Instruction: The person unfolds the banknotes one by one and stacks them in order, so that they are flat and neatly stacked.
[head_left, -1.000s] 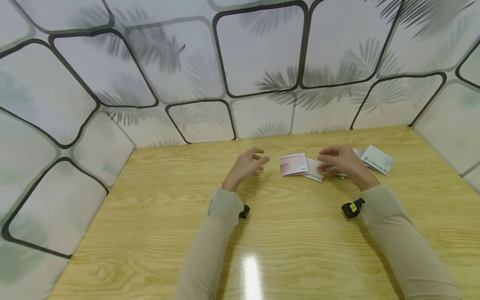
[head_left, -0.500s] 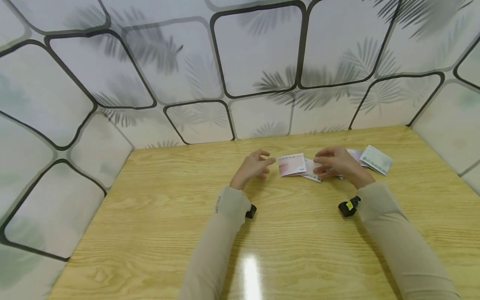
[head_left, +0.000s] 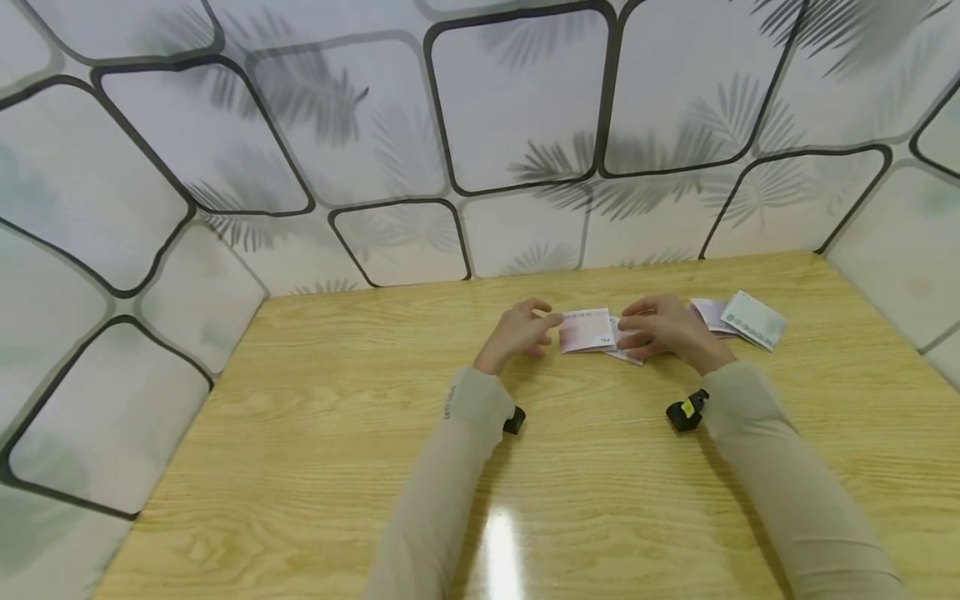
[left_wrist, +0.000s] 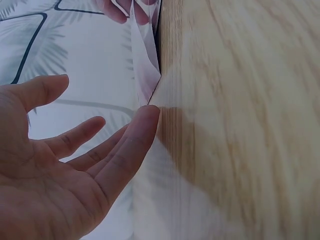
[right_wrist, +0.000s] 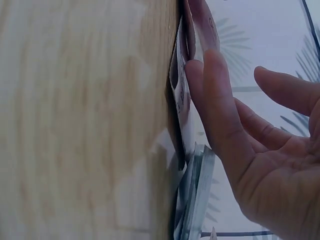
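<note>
A pink folded banknote (head_left: 585,331) lies near the back of the table, partly over a paler folded banknote (head_left: 627,353). My left hand (head_left: 519,336) is at the pink note's left side, fingers extended and holding nothing. In the left wrist view, its fingertip (left_wrist: 146,116) meets or nearly meets the note's edge. My right hand (head_left: 667,330) hovers over the paler note with loosely bent fingers and partly hides it. In the right wrist view, its fingers (right_wrist: 217,80) are close beside the notes; contact is hard to tell.
Right of my right hand, a greenish folded banknote (head_left: 754,320) overlaps a purple banknote (head_left: 708,313). The wooden table (head_left: 315,433) ends at a patterned backdrop (head_left: 525,233) behind the notes. Each wrist wears a small black camera.
My left hand has moved right, up to the pink banknote. My right hand has shifted a little left, uncovering more of the purple banknote. The notes appear to stay put.
</note>
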